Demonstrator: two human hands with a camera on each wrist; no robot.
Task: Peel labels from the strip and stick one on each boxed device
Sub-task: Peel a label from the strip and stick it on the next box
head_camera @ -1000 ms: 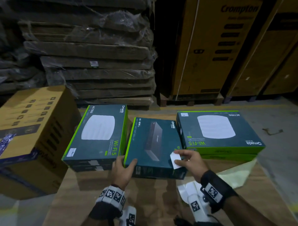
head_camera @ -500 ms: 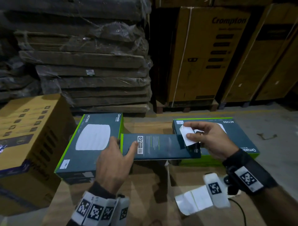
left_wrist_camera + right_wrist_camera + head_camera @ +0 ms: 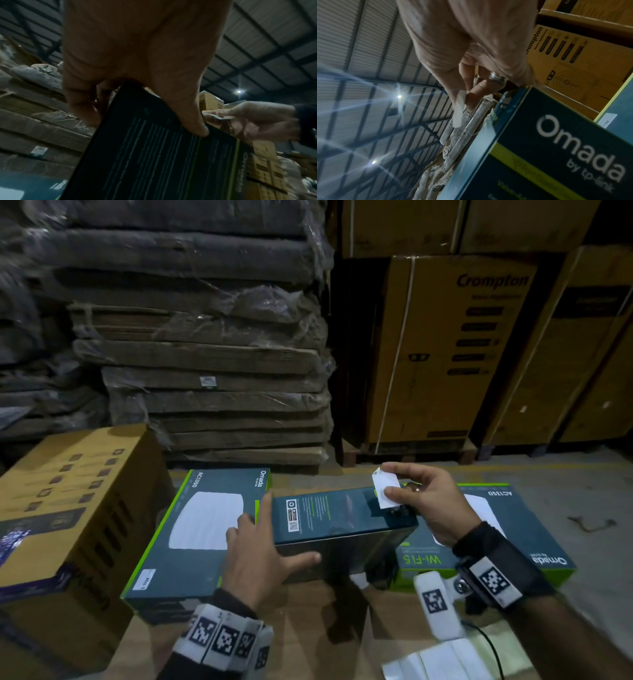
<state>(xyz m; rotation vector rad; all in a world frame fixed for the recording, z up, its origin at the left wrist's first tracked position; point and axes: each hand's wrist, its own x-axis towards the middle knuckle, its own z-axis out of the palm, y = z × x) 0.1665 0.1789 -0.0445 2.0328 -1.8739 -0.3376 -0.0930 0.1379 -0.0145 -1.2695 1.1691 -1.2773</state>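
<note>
Both wrists carry dark bands with white tags printed in black square codes. The left hand [image 3: 255, 563] emerges from a dark sleeve cuff. The right hand [image 3: 430, 508] wears a silver ring [image 3: 498, 78]; a thin, seemingly black cable [image 3: 488, 645] trails below its white camera mount [image 3: 435, 604].

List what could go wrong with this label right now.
The white label hangs loose from the right hand, so it could curl and stick to a finger. The left hand alone holds the tilted middle Omada box by one end; it could slip or shift as the label is pressed on.
</note>
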